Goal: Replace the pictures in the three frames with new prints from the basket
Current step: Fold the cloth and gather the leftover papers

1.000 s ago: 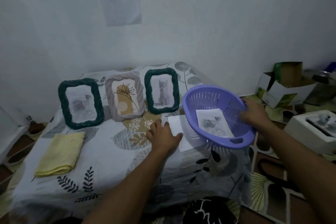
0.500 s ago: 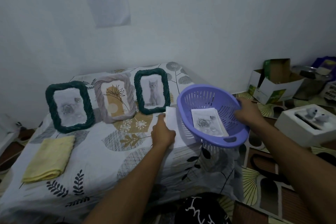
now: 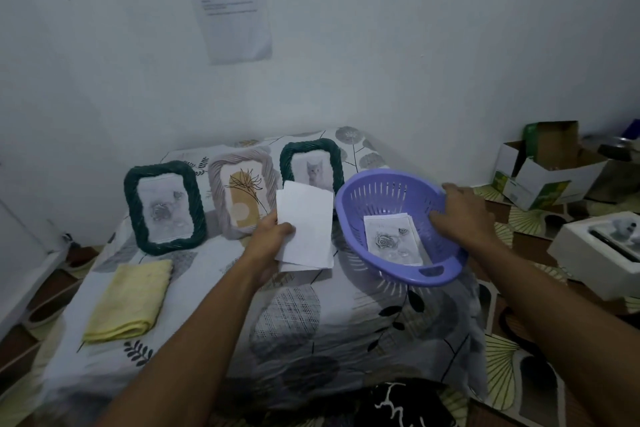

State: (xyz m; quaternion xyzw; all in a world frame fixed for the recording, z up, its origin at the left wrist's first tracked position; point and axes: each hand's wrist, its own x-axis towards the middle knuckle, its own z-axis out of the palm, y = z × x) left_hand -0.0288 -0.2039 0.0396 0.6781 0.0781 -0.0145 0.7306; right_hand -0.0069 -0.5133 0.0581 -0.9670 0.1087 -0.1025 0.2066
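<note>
At the desk's (image 3: 294, 322) 3 o'clock edge, my right grip (image 3: 464, 215) curls over the far rim of the purple basket (image 3: 356, 218). The basket is tilted, its near handle past the edge. Prints (image 3: 391, 239) lie inside, long axis 12 to 6. My left grip (image 3: 268, 236) pinches white sheets (image 3: 304, 225) upright, blank side to me, overlapping the cat frame (image 3: 311, 146). Bare desk lies open toward 6 o'clock.

At the back of the table (image 3: 311, 322), in a row: left frame (image 3: 164, 206), middle frame (image 3: 242, 198), right frame (image 3: 311, 163). Before the left frame, a cloth (image 3: 130, 298). At the table's right edge, a basket (image 3: 431, 270), prints (image 3: 393, 239) inside, right hand (image 3: 460, 215) on its far rim. Before the right frame, between middle frame and basket, sheets (image 3: 304, 225) in the left hand (image 3: 268, 241)
</note>
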